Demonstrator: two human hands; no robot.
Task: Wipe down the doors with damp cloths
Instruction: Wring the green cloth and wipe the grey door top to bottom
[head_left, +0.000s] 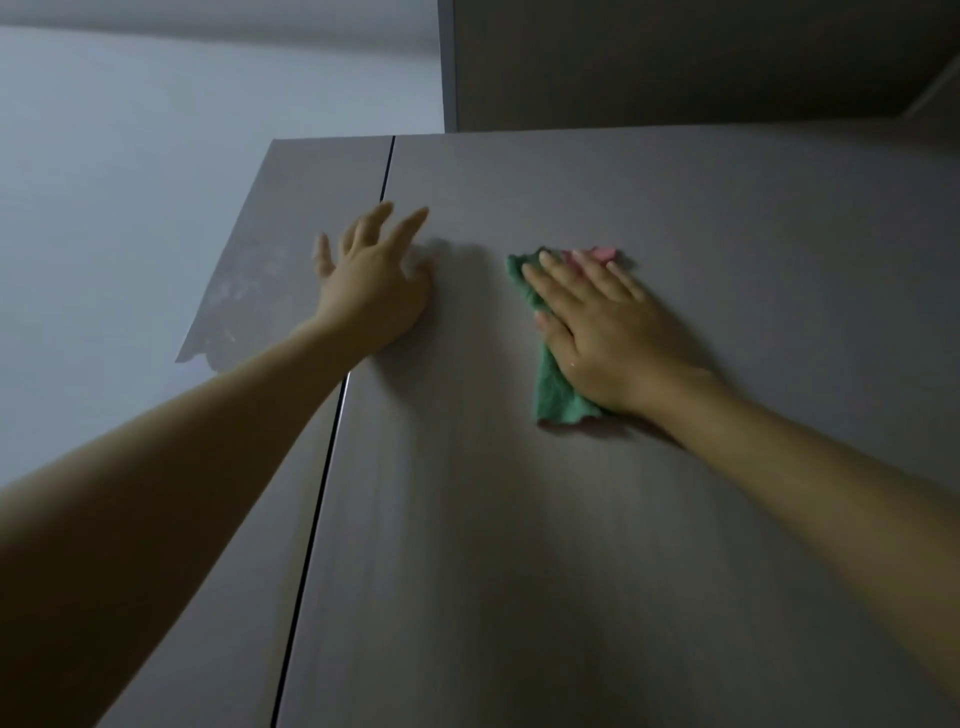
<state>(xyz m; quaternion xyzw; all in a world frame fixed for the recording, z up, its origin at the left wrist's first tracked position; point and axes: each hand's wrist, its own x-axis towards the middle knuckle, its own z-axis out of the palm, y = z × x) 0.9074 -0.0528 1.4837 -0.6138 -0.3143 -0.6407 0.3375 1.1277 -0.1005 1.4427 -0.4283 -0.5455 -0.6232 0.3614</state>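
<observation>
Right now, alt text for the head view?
A right hand presses a green and pink cloth flat against a grey door. The left hand rests bare on the same door beside the seam, fingers spread.

cloth (550, 384): middle hidden under right hand (602, 332) | door (571, 519): bottom cut off

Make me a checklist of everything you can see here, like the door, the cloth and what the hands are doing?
Surface: right door, grey, upright; dark gap separates it from the left door.
Job's things: green cloth flat against the right door; a pink cloth peeks out past the fingertips.
Clutter: pale smudges on the left door.
Hands: right hand presses the green cloth flat, fingers straight; left hand rests bare on the right door, fingers spread.
Cables: nothing seen.
Surroundings: pale wall on the left; dark panel above.
</observation>
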